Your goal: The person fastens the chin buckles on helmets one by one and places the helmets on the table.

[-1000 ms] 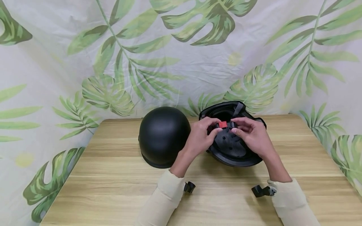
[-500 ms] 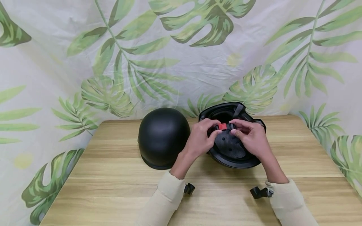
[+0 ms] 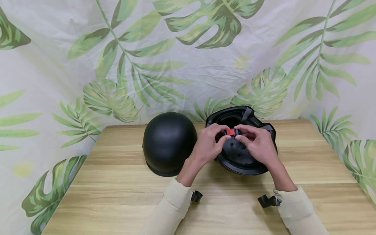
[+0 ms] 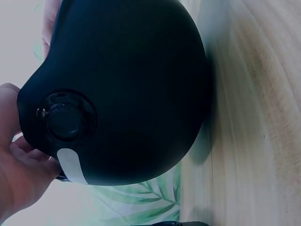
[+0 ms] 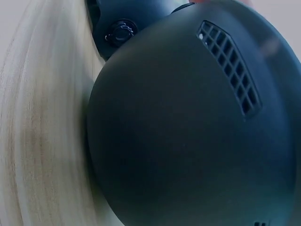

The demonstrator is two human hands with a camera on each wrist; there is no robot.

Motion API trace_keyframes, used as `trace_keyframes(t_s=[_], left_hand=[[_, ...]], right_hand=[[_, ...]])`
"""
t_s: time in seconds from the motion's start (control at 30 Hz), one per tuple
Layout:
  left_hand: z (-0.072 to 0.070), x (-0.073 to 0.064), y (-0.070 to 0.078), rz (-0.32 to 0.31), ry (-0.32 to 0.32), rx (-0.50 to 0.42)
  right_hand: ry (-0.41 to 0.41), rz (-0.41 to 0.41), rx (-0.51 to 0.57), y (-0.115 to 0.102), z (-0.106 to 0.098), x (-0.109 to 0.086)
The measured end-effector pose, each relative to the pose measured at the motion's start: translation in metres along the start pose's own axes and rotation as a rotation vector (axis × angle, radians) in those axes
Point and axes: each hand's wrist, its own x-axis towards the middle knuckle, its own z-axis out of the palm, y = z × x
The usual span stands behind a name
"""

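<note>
An upturned black helmet point(image 3: 245, 168) lies on the table with its padded inside facing up. Above its opening, the left hand point(image 3: 208, 142) pinches the red-and-black strap buckle point(image 3: 230, 132) between thumb and fingers. From the other side, the right hand point(image 3: 258, 143) pinches the buckle's black end. The two buckle parts sit close against each other; whether they are locked cannot be seen. A round knob point(image 4: 65, 123) shows on the helmet shell in the left wrist view. The right wrist view shows a vent grille point(image 5: 230, 66) on a shell, with the fingers mostly hidden.
A second black helmet point(image 3: 170, 143) stands dome up, just left of the left forearm. The wood-grain table point(image 3: 117, 192) meets a leaf-print cloth point(image 3: 164, 65) at its back edge. Black wrist mounts point(image 3: 196, 196) stick out inward from the sleeves.
My right hand has shifted slightly left, bringing the black buckle end closer to the red part, so less of it shows. The left hand and both helmets stay about where they were.
</note>
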Motion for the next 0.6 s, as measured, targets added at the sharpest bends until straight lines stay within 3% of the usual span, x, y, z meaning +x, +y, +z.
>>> trace_keyframes(t_s=[0.2,0.37,0.6], left_hand=[[-0.004,0.000,-0.002,-0.036,-0.036,0.027],[-0.007,0.001,-0.005,-0.027,-0.027,0.041],[-0.011,0.001,-0.011,-0.026,-0.004,0.059]], right_hand=[[-0.029,0.000,-0.043,-0.002,-0.003,0.000],[-0.042,-0.008,-0.082,0.000,-0.008,0.001],[-0.082,0.043,-0.172,0.004,-0.016,0.002]])
